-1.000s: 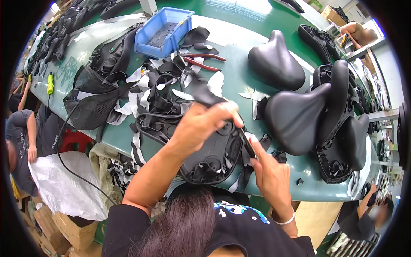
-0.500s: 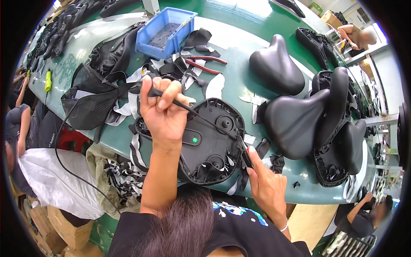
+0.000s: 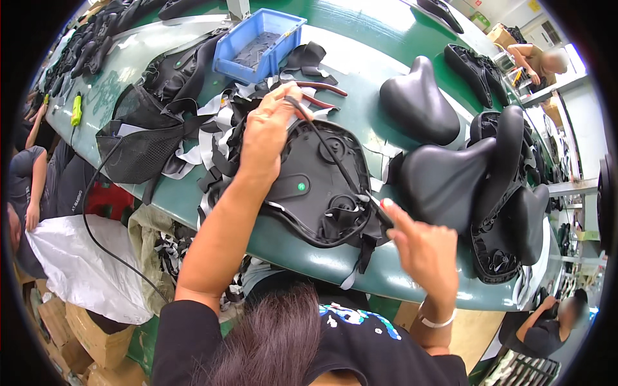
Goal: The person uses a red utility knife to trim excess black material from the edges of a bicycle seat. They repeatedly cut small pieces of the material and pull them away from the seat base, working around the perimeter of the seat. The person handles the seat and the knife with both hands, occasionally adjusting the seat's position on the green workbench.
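Observation:
A black bicycle saddle (image 3: 293,209) lies upside down on the table, its plastic underside facing up. My left hand (image 3: 267,132), above the saddle's far left edge, is closed on a narrow black strip of cover material (image 3: 326,147). That strip stretches taut across the underside toward the right rim. At the rim, my right hand (image 3: 430,254) grips a slim knife-like tool (image 3: 381,212) with a dark handle and pale metal tip. The tip meets the lower end of the strip. Part of the tool is hidden by my fingers.
Beyond my left hand lie red-handled pliers (image 3: 322,101) among black and white scraps. A blue bin (image 3: 293,35) stands behind them. Finished black saddles (image 3: 444,183) crowd the right side. A black mesh cover (image 3: 145,154) lies left. Other people (image 3: 32,183) work at the sides.
My left hand has moved up and to the right with the strip. My right hand has shifted right with the tool. The saddle has turned and slid slightly away from me.

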Action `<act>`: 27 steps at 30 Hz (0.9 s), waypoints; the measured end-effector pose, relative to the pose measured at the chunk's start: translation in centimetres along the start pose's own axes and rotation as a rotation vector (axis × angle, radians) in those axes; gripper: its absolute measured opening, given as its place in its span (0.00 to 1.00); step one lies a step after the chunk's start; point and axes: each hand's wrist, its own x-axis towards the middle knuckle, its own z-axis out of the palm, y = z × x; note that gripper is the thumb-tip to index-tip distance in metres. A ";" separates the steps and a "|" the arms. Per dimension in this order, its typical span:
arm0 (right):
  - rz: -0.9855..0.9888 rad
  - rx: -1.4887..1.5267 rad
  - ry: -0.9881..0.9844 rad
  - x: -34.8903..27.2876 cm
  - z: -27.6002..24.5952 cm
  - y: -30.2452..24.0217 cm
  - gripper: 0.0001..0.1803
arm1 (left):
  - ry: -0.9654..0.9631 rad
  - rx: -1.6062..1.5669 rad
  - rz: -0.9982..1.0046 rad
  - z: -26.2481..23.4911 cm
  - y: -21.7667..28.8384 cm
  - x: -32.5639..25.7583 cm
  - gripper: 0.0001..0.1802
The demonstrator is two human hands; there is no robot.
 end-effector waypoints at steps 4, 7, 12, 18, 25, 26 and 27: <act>-0.220 0.012 0.001 6.6 -1.1 5.9 0.21 | -0.049 -0.233 -0.316 0.2 1.4 -6.0 0.25; -0.365 -0.003 -0.105 8.2 -2.2 5.6 0.22 | -0.330 0.153 0.143 -1.8 2.7 -7.7 0.28; -0.257 -0.289 -0.109 2.2 -2.6 3.6 0.31 | -0.361 -0.507 0.198 -7.1 6.5 -4.6 0.28; -0.057 -0.152 -0.141 -0.9 -2.4 1.0 0.29 | -0.863 0.605 0.022 -4.6 5.7 -0.4 0.18; -0.085 -0.017 -0.142 0.1 -2.6 2.5 0.30 | -1.219 -0.025 -0.015 4.5 1.0 -0.7 0.09; -0.096 -0.077 -0.131 -0.3 -2.1 2.2 0.30 | -0.929 -0.095 -0.149 4.9 0.9 -0.5 0.10; -0.108 -0.098 -0.083 -1.2 -1.6 2.2 0.29 | -0.638 -0.167 -0.270 5.4 1.0 -0.1 0.11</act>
